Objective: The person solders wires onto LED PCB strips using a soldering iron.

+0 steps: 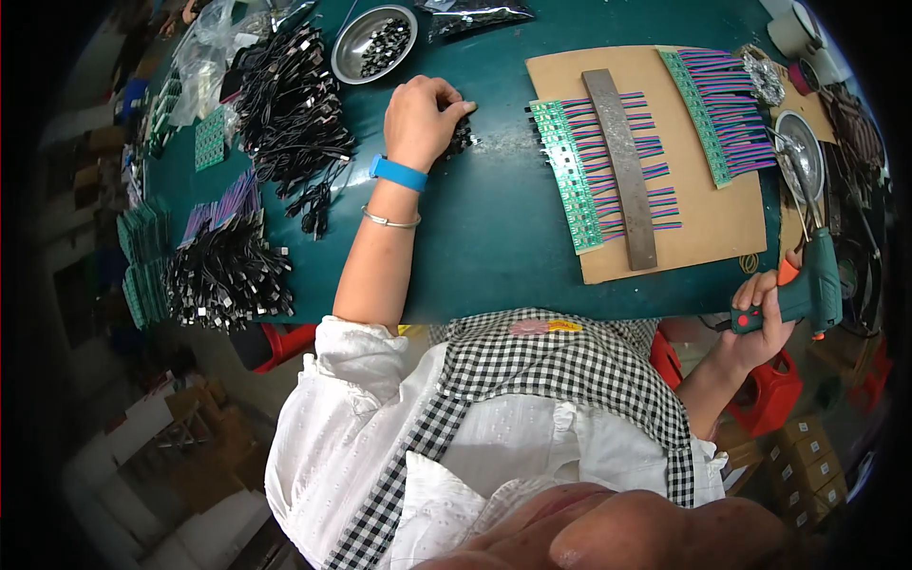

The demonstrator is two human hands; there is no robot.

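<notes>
My left hand (pixel 418 122) is over the dark green table, thumb and fingers pinched together beside a small heap of black parts (pixel 463 141). What it holds, if anything, is hidden. At the right edge of the table my right hand (pixel 763 312) grips a teal soldering gun (pixel 823 275), whose metal tip end points away over a round metal dish (pixel 803 152). Between my hands lies a cardboard sheet (pixel 717 228) with a green circuit board strip (pixel 567 176). Thin coloured wires run from that strip under a flat metal bar (pixel 622 171).
Another wired board strip (pixel 698 119) lies on the cardboard's far right. Black cables (pixel 290 104) with metal plugs pile up at the left, with a second bundle (pixel 228 271) nearer. A metal bowl (pixel 382 46) of small black parts and a plastic bag (pixel 480 14) stand at the far side.
</notes>
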